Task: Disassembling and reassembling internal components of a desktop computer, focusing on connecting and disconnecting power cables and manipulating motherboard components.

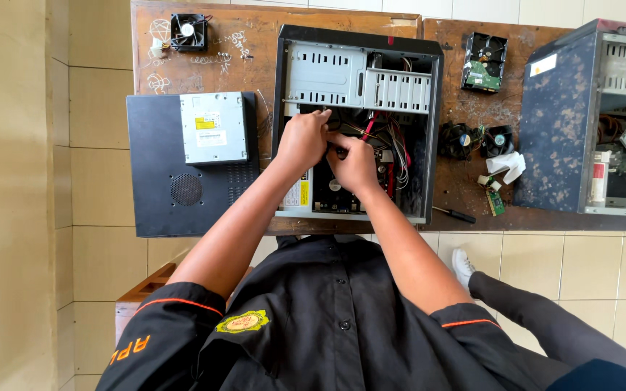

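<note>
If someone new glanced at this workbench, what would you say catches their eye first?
First, the open computer case lying mid-table, with the left hand and right hand together among its cables. To its left, a silver optical drive rests on a black side panel. At the right edge stands a second, worn case.

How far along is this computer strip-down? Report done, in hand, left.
Done, by the look of it: the case lies open, its side panel set aside with an optical drive on it; a hard drive and fans lie loose on the table.
In hand: left hand and right hand work among the cables.
Left: drive cage and cables are in place.
</note>
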